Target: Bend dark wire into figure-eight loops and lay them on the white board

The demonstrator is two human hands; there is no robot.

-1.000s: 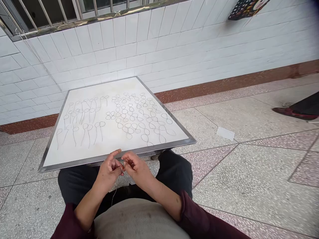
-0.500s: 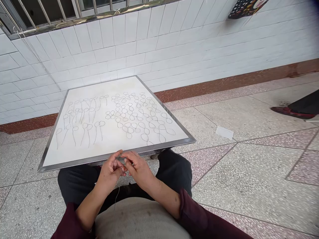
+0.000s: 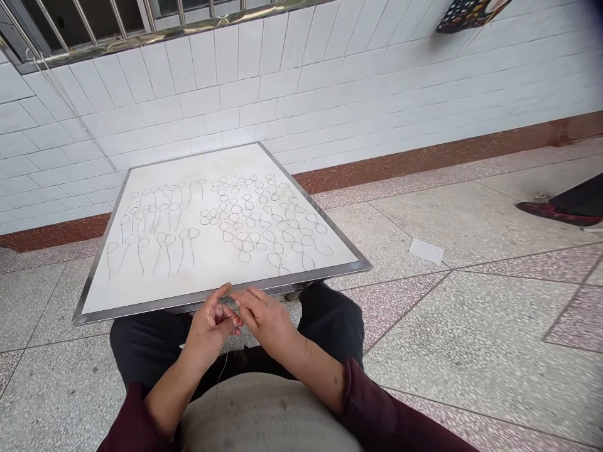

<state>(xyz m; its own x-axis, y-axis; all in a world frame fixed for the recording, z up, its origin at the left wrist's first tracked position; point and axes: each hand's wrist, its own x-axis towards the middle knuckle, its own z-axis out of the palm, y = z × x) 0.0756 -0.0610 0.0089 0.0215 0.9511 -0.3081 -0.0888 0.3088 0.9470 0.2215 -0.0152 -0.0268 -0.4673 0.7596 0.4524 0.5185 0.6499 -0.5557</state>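
Note:
Thumb and fingers of my left hand (image 3: pixel 214 323) pinch a thin wire (image 3: pixel 221 370), whose loose end hangs down in front of my shirt. My right hand (image 3: pixel 264 312) is closed close beside it, thumb and fingertips together at the same wire. The part of the wire between the fingertips is too fine to make out. Both hands are just in front of the near edge of a white board (image 3: pixel 155 293) with a grey metal rim. On its left lie several single-loop wires with long tails (image 3: pixel 160 238); on its right lie several double-loop, figure-eight wires (image 3: pixel 277 235).
Behind the board is a white tiled wall (image 3: pixel 311 100) with a barred window (image 3: pixel 117 25). My knees are under the board's near edge. A white paper (image 3: pixel 426 251) lies on the floor to the right, and another person's foot (image 3: pixel 558 213) shows farther right.
My right hand has shifted slightly to the right at the wire, its fingers a little straighter. My left hand has stayed nearly in place. The things on the board lie as before.

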